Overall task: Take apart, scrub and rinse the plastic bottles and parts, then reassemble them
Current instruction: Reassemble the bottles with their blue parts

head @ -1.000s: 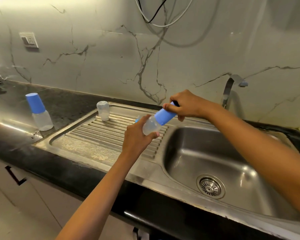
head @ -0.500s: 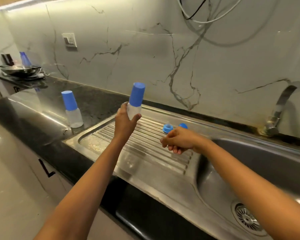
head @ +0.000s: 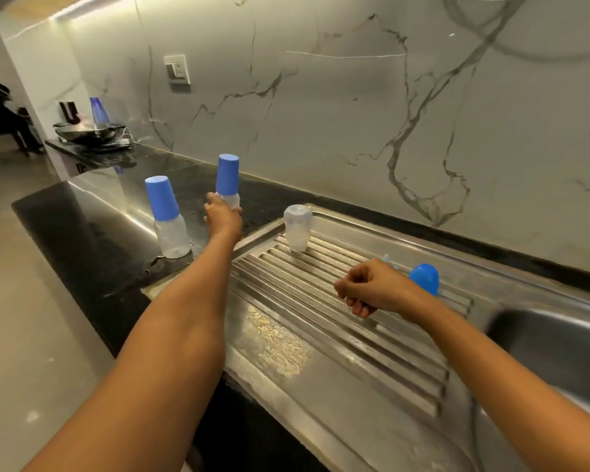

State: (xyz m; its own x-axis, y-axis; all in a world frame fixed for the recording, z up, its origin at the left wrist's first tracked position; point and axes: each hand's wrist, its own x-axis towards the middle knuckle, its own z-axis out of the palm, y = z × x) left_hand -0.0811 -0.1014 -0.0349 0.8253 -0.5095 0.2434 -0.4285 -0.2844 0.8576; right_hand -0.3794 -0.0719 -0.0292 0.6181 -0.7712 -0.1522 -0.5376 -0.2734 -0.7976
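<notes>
My left hand (head: 222, 216) grips the clear body of a small plastic bottle with a tall blue cap (head: 228, 177), held upright over the black counter (head: 82, 233). A second capped bottle (head: 167, 219) stands on the counter just to its left. An uncapped clear bottle (head: 297, 227) stands upside down on the ribbed steel drainboard (head: 321, 301). My right hand (head: 372, 287) hovers over the drainboard with its fingers curled and nothing in it. Behind it lies a loose blue cap (head: 424, 278), with a small clear part partly hidden beside it.
The sink basin (head: 559, 338) lies at the right. A marble wall with a switch plate (head: 177, 69) backs the counter. A dark pan (head: 86, 131) and a blue item sit on the counter at far left. The counter edge drops to the floor on the left.
My left hand has carried the capped bottle leftward from above the drainboard to the counter beside the other capped bottle. My right hand let go of it earlier and stays over the drainboard.
</notes>
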